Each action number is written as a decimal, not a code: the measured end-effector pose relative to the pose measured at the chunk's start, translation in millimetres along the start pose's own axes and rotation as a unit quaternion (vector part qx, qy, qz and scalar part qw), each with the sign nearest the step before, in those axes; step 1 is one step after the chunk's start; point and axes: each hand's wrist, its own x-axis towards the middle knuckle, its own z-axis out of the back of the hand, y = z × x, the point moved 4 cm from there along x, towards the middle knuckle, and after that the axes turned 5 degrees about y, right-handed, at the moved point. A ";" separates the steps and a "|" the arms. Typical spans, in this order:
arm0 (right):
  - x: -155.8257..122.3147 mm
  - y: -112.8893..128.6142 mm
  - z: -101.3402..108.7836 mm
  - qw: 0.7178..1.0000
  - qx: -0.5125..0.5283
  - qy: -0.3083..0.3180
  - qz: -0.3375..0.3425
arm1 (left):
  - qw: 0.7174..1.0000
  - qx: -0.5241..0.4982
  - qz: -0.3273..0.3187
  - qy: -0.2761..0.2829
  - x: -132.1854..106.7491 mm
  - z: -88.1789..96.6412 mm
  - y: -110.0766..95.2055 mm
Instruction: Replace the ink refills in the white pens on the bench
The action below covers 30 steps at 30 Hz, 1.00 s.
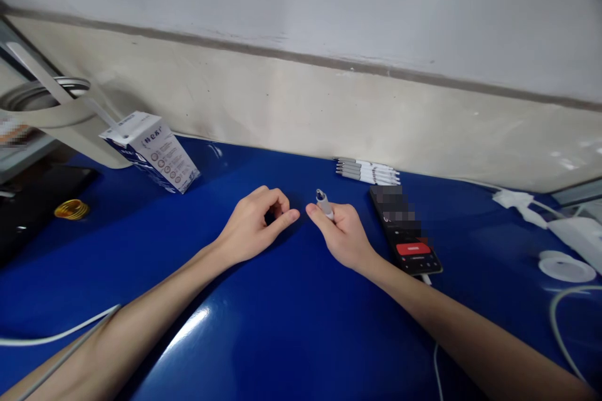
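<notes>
My right hand point(345, 235) is closed around a pen point(324, 203). The pen's grey grip and metal tip stick out past my thumb, pointing away from me, while the rest of it is hidden in the palm. My left hand point(256, 222) rests over the table just to the left, with its fingers loosely curled and a gap between thumb and fingers. Nothing shows in it. The two thumbs point toward each other, a short way apart. Several white pens with grey grips point(367, 171) lie side by side near the wall, beyond my right hand.
A phone point(407, 232) lies right of my right hand. At the left are a white box point(162, 153), a pale bin point(94, 131) and a gold coil point(72, 209). White cables, a charger point(520, 203) and a round white disc point(567, 266) occupy the right of the blue table point(282, 332).
</notes>
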 end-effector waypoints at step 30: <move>-0.5 3.7 -22.6 0.854 0.472 0.081 -0.205 | 0.926 0.272 -0.259 -0.046 -21.3 -33.5 -45.7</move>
